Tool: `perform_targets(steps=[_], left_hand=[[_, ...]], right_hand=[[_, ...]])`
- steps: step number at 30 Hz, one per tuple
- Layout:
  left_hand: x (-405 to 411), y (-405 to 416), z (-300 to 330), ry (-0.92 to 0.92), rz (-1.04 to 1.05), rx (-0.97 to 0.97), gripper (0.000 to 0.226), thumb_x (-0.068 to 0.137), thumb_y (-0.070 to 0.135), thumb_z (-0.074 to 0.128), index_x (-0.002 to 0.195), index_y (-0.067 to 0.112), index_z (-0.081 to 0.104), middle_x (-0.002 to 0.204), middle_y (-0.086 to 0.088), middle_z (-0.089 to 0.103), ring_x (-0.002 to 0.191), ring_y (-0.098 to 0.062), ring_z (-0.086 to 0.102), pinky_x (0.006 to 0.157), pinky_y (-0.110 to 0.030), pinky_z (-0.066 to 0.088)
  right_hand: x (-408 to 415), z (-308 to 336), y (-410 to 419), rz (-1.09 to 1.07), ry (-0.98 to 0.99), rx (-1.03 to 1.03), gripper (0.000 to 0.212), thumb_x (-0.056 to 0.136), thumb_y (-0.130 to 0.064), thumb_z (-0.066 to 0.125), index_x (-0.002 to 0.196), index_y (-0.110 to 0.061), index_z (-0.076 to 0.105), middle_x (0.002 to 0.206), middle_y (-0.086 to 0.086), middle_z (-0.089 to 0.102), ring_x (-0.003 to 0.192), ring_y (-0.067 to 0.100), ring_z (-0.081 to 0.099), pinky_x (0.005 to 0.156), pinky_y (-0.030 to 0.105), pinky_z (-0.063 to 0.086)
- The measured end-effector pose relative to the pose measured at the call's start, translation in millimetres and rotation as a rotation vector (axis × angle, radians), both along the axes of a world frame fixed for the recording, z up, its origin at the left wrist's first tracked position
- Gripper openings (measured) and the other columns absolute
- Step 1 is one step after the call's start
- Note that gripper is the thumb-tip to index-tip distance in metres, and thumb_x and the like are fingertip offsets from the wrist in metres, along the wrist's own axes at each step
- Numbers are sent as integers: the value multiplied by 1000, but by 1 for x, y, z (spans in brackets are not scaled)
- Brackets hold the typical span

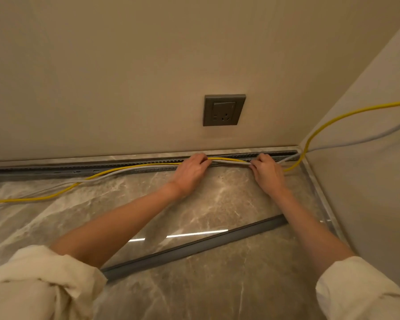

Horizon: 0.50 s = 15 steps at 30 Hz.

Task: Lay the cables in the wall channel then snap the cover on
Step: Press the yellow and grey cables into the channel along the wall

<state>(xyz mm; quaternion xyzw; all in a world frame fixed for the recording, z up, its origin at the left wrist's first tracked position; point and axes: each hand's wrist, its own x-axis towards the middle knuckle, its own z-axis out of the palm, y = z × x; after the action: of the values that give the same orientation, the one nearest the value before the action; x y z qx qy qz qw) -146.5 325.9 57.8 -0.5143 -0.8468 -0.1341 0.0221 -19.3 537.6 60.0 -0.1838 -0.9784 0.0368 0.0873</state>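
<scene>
Both hands are down at the channel (56, 170): I see my left hand (189, 174) with fingers curled over the two cables, grasping them at the channel's edge, and my right hand (267, 173) pinching the same pair a little further right. That grey channel runs along the foot of the wall, open, its toothed back edge showing. Between my hands the yellow cable (226, 160) and the grey cable (231, 162) lie along the channel; whether they sit fully inside I cannot tell. Left of my left hand both cables come out of it and trail across the marbled floor (125, 204) to the picture's edge. On the right they rise from the corner and run up along the side wall, cut off by the frame. My fingertips are hidden behind the cables. One grey cover (194, 247) lies loose on the floor, slanting under my forearms, well apart from the channel. One grey socket (224, 110) sits on the wall above.
</scene>
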Motion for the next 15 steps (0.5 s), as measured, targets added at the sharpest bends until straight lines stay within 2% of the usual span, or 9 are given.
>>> perform_targets(steps=[6,8,11,15], left_hand=[[3,46,1,-68,-13,51,23,94,17,47,113,4,50,113,-18,51,91,-32,55,71,-42,50],[3,53,1,-84,-3,104,22,95,18,47,112,4,51,112,-18,52,85,-32,56,67,-40,47],[2,59,-2,-66,-8,112,22,95,17,48,110,3,58,105,-18,59,86,-34,57,67,-42,49],[2,69,-4,-50,-9,68,19,91,10,54,106,4,63,102,-18,61,87,-35,58,68,-41,48]], right_hand=[[-2,-2,12,95,145,142,10,81,-9,70,78,0,69,71,15,61,65,31,60,53,36,49],[0,-6,18,120,190,181,9,80,-10,71,78,-2,68,72,14,61,65,30,60,53,35,49],[2,-10,27,132,228,216,7,80,-10,72,82,-5,68,74,12,62,65,29,59,54,34,47],[0,-10,37,120,150,203,7,79,-9,72,83,-5,68,74,11,60,66,29,58,52,33,46]])
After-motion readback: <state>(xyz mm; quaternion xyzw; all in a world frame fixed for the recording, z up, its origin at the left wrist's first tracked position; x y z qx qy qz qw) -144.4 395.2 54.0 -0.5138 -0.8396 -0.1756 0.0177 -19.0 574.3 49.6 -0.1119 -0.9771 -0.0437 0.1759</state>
